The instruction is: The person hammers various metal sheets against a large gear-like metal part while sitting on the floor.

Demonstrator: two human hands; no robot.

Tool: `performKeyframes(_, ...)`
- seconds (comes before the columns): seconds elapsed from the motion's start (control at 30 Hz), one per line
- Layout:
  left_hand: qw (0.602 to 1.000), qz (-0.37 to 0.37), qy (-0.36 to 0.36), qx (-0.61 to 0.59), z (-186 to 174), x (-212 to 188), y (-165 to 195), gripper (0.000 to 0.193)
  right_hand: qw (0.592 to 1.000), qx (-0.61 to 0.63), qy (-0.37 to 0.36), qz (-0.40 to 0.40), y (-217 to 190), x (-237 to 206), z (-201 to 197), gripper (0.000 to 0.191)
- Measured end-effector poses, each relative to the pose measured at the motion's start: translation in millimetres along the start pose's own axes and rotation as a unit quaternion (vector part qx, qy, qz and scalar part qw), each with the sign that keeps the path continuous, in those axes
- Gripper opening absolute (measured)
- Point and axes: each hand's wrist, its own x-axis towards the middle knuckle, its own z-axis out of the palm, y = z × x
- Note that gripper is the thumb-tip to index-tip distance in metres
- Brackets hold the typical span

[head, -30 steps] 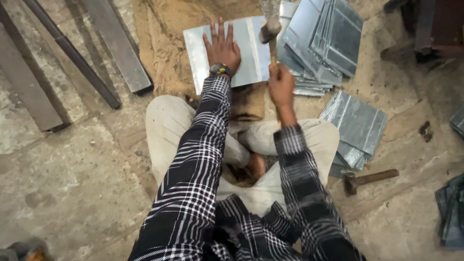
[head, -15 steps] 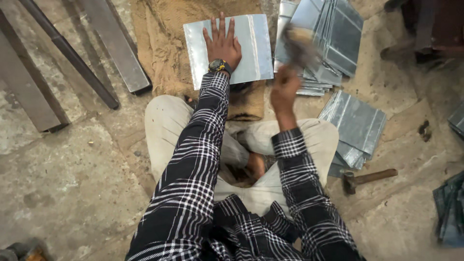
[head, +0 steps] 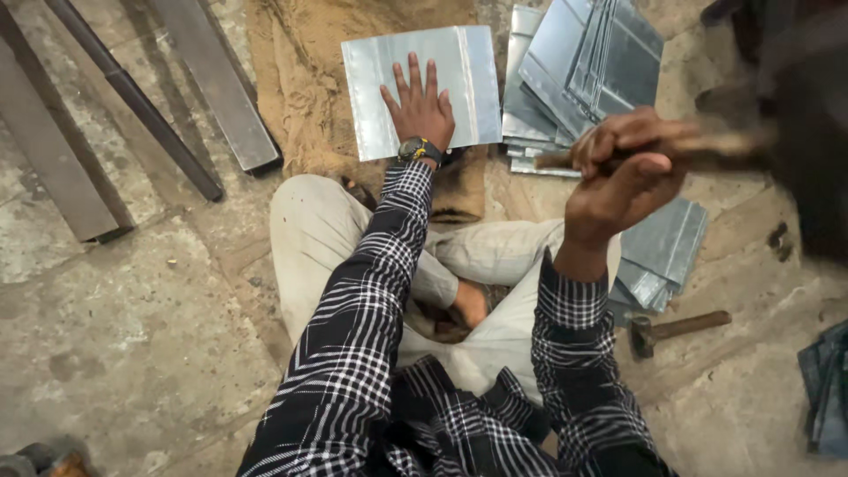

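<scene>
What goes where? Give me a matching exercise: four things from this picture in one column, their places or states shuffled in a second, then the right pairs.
Things:
1. left hand
2. right hand
3. metal sheet
4. spare hammer

Places or states:
A. lying flat on brown sacking
B. lying untouched on the floor by the right leg
C. pressed flat, fingers spread, on the sheet
D. raised, gripping a blurred wooden handle

Pairs: 1-C, 2-D, 3-A, 4-B

The metal sheet [head: 422,88] lies on the burlap cloth [head: 309,88], under the left hand [head: 420,110]. Stacked sheets [head: 583,71] lie to its right, steel bars [head: 132,115] to its left.
</scene>
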Motion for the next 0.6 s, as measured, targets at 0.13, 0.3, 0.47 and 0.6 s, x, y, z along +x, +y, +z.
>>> performKeyframes(0.13, 1.000, 0.002, 0.029, 0.000, 2, -3, -2, 0.061, 0.995, -0.096, 0.028, -0.021, 35, -18, -4, 0.045)
performKeyframes(0.3, 1.000, 0.008, 0.029, -0.005, -5, -1, -1, 0.062, 0.833, -0.500, -0.166, 0.169, 65, -50, -2, 0.034)
performKeyframes(0.47, 1.000, 0.007, 0.003, 0.001, -13, 2, 1, 0.059, 0.924, -0.305, -0.017, 0.232, 51, -47, -6, 0.036)
performKeyframes(0.6, 0.999, 0.041, 0.015, -0.001, -15, 9, 0, 0.058, 0.987, -0.055, 0.049, 0.144, 23, -34, -2, 0.039)
